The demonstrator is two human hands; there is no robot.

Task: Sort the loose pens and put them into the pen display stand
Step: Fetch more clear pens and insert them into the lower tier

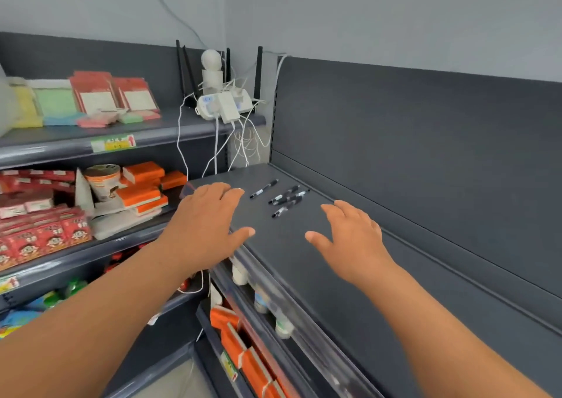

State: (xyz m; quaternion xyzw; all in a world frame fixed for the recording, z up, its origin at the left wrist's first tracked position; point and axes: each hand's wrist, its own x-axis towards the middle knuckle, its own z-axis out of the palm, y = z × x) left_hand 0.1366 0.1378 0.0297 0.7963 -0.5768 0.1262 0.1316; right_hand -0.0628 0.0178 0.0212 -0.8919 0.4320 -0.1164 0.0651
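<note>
Several black pens lie loose on the dark grey shelf (pixel 304 263). One pen (pixel 264 189) lies apart at the left; a small cluster of pens (pixel 287 200) lies just right of it. My left hand (pixel 206 224) hovers over the shelf's left front corner, fingers spread, holding nothing. Right of the pens and nearer to me, my right hand (pixel 352 236) is also spread and empty. Both hands are short of the pens and touch none. No pen display stand is in view.
The shelf's back panel (pixel 425 142) rises behind the pens. A power strip with white cables (pixel 225 105) sits in the corner. Left shelves hold red and orange packs (pixel 143 187), a cup (pixel 102 181) and notepads. Orange boxes (pixel 243 352) sit on the shelf below.
</note>
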